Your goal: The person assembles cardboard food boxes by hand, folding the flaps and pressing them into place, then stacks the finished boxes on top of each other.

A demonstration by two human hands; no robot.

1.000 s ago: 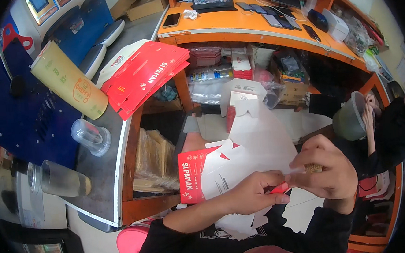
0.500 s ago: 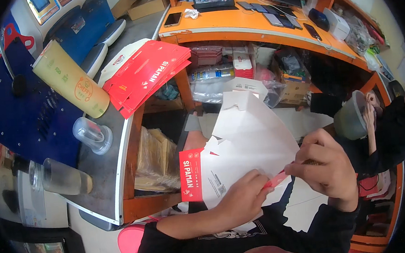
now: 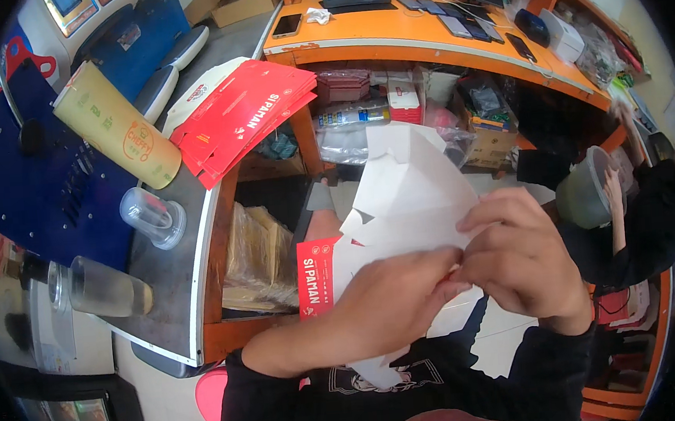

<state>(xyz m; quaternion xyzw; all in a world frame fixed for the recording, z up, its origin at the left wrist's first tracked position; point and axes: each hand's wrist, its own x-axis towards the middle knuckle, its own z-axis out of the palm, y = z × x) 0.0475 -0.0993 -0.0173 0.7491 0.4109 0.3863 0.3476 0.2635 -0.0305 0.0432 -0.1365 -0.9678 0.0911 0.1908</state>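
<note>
A part-folded cardboard food box (image 3: 414, 193), white inside with a red printed side panel, is held above my lap. My left hand (image 3: 394, 296) reaches across its lower part, with fingers and thumb closed on a folded edge. My right hand (image 3: 517, 264) pinches the same edge from the other side, and the two hands' fingertips meet there. A sliver of red shows between them, but the exact flap is hidden by the fingers. The far white panels stand up and lean away from me.
On the grey table at left lie a stack of flat red boxes (image 3: 249, 119), a tall yellow-green cup (image 3: 116, 128), a clear plastic cup (image 3: 152, 218) and a clear container (image 3: 108, 287). An orange desk (image 3: 388, 39) holds phones and a laptop. At right, another person holds a tub (image 3: 584, 192).
My hands have come together on the box edge, the right one moving left and the left one turning over it. The white panels have been pulled more upright.
</note>
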